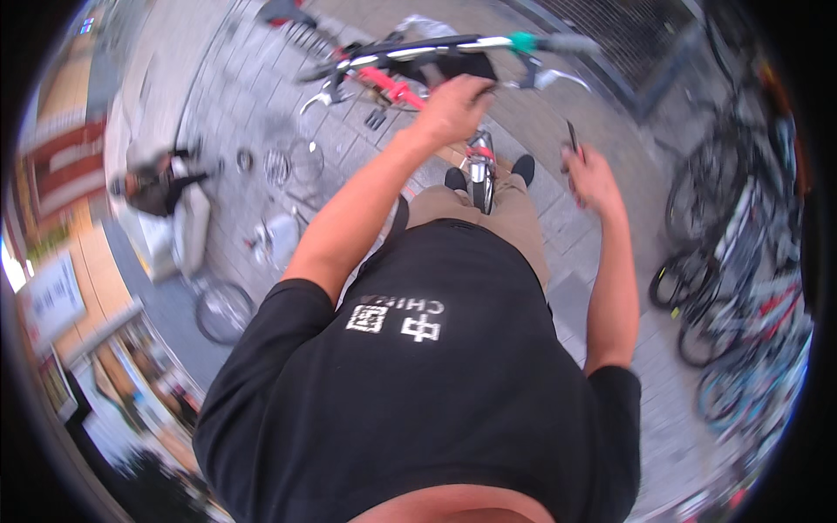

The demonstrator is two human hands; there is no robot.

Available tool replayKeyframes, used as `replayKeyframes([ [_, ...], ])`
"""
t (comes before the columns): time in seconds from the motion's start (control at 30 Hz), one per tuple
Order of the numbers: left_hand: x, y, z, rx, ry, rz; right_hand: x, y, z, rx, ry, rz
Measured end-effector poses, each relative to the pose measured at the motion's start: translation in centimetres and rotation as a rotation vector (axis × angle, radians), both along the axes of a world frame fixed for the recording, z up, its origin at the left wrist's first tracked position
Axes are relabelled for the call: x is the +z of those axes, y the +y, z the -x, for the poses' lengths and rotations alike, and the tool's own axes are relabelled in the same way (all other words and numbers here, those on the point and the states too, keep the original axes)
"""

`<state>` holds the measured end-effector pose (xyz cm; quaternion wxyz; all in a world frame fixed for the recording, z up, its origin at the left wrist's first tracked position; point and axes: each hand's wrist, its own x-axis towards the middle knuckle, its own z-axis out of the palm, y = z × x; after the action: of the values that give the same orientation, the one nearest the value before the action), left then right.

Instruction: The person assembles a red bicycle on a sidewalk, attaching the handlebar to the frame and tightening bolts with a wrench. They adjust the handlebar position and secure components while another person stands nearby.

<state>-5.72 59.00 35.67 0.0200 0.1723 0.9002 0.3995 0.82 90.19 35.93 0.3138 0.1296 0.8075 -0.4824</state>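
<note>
Just ahead of our knees stands a bike with a red frame, its handlebar running crosswise near the top of our view and its wheel between our trouser legs. We see a green band beside the grey grip toward our right, and a white brake lever below that grip. Our left hand reaches over the front of the bike, above the wheel and near the handlebar, with its fingers bent; blur keeps us from telling whether it grips anything or only touches the bike. Out to the right and apart from the bike, our right hand is curled round a slim dark tool, whose narrow end sticks up past the fingers. We wear a black shirt with white print, tan trousers and dark shoes, and we stand on grey paving, one shoe on each side of the wheel. Away to our left a person sits low, with a loose wheel lying on the ground between that person and us. Toward our right, well apart from the tool, many parked bikes crowd together along the edge, and a dark metal grating lies beyond our right hand.
</note>
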Motion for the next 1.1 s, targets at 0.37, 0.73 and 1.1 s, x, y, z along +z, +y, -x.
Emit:
replayKeyframes([
  [0.37,0.4,-4.8,-14.6,0.502,-0.358,-0.214,-7.3,-2.1,0.3,0.217,-0.304,0.01],
  [0.73,-2.9,-5.7,-22.3,1.112,-0.514,-0.582,-4.2,-23.8,0.2,0.821,-0.407,0.103],
  [1.1,-4.9,-14.9,-26.3,1.264,-0.81,-1.147,1.9,-39.3,-6.3,0.977,-0.246,-0.076],
])
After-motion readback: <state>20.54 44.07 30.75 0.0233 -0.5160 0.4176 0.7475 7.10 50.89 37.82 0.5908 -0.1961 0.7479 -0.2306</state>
